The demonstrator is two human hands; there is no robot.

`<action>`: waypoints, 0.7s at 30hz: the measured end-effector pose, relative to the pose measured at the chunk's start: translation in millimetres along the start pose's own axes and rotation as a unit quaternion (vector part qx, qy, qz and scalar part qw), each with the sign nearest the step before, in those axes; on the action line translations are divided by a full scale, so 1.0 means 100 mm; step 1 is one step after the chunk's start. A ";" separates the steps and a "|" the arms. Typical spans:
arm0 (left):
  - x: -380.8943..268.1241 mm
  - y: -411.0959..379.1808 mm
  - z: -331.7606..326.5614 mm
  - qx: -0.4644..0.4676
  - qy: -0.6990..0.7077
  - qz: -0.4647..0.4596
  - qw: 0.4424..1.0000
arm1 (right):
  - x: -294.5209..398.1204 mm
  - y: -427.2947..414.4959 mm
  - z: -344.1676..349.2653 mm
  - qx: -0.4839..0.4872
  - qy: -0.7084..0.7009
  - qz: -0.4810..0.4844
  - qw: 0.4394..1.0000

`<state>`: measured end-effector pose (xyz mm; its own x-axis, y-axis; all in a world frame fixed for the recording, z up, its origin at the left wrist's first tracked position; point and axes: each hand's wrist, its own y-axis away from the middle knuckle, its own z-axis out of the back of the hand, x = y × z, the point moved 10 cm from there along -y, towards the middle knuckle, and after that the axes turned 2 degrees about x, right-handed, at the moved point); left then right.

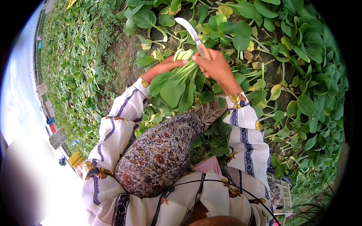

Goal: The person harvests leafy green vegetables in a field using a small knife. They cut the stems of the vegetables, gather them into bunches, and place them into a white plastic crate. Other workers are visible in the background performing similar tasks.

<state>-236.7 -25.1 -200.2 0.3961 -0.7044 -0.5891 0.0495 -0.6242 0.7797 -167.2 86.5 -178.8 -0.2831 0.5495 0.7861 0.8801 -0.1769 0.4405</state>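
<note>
A bunch of leafy greens (175, 87) with pale green stems hangs in front of me, leaves downward and stem ends up. My left hand (165, 65) is wrapped around its stems, the thumb lying across them; most of those fingers are hidden behind the bunch. In my right hand (215, 66) is a curved harvesting knife (195, 35), its wooden handle in the fist and its blade pointing up and away to the left. The right thumb and fingertips meet the stems beside the left thumb.
Dense leafy green plants (306, 48) grow ahead and to the right. Cut stems and yellowed leaves (275, 91) litter the soil. A plastic crate (280, 195) stands at my lower right. Further crates, a yellow one (75, 160) among them, line the far left edge.
</note>
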 end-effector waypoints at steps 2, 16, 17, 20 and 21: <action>0.05 0.08 -0.10 0.007 0.065 0.035 0.997 | -0.09 0.00 0.11 -0.033 0.001 0.002 0.999; -0.24 0.05 -0.35 -0.030 0.048 -0.083 0.995 | 0.01 0.46 0.53 -0.206 -0.061 0.086 0.973; -0.25 0.04 -0.37 -0.026 0.031 -0.092 0.995 | -0.03 0.47 0.51 -0.193 -0.045 0.073 0.977; -0.31 0.02 -0.48 -0.031 0.029 -0.090 0.995 | 0.01 0.56 0.51 -0.188 -0.027 0.069 0.979; -0.27 0.01 -0.57 -0.011 0.108 -0.073 0.991 | 0.02 0.61 0.54 -0.191 -0.037 0.070 0.978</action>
<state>-195.4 12.4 -171.2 0.5707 -0.5160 -0.6388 0.1399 -0.7055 0.6948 -93.5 121.6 -173.5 -0.1292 0.5532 0.8229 0.6970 -0.5396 0.4722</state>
